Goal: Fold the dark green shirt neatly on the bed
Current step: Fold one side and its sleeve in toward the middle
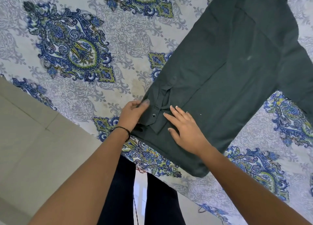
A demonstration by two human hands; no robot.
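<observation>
The dark green shirt [237, 58] lies spread on the bed [101, 46], running from the near edge up to the top right. One sleeve is folded over the body, its buttoned cuff [155, 116] near the bed's edge. My left hand [133, 113] grips the cuff's left edge, thumb on top of the cloth. My right hand [184, 128] lies flat on the shirt just right of the cuff, fingers straight and spread. The other sleeve [298, 82] reaches out to the right.
The bedsheet is white and grey with blue-green paisley medallions [71, 45]. A pale tiled floor [33, 148] shows at the lower left beyond the bed's edge. My dark-trousered legs [144, 199] stand against the bed.
</observation>
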